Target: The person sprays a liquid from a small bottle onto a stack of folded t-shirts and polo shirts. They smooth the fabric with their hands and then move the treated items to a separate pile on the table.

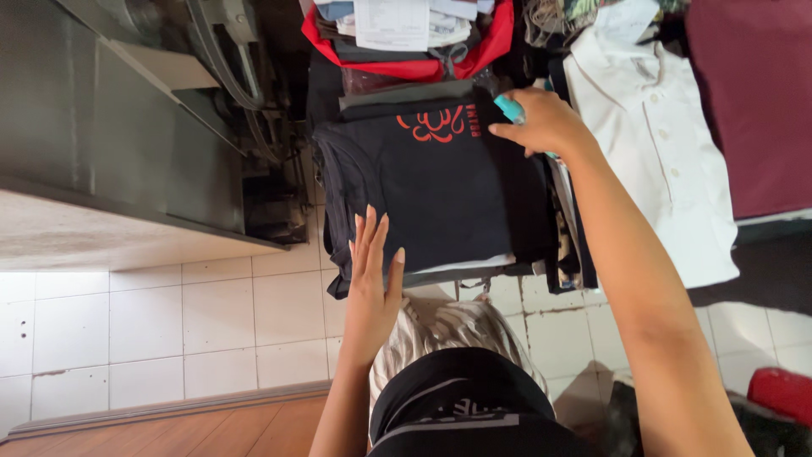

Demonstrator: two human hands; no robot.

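The left hand (372,267) lies flat, fingers together, pinning the folded black T-shirt (440,190) atop a clothes pile, while the right hand (541,123), closed around a small turquoise object (510,108), steadies its far edge beside a white shirt (651,135).

A white collared shirt with buttons (655,127) lies spread just to the right of where the folded stack is pressed. Beyond it is a dark red cloth (753,93). Above that place, at the far end, sits a red bag (486,46) with a white paper sheet (391,24) on top. To the left stands a grey metal machine (127,118). Below is a white tiled floor (144,322), and a wooden strip (169,427) runs at the near edge.
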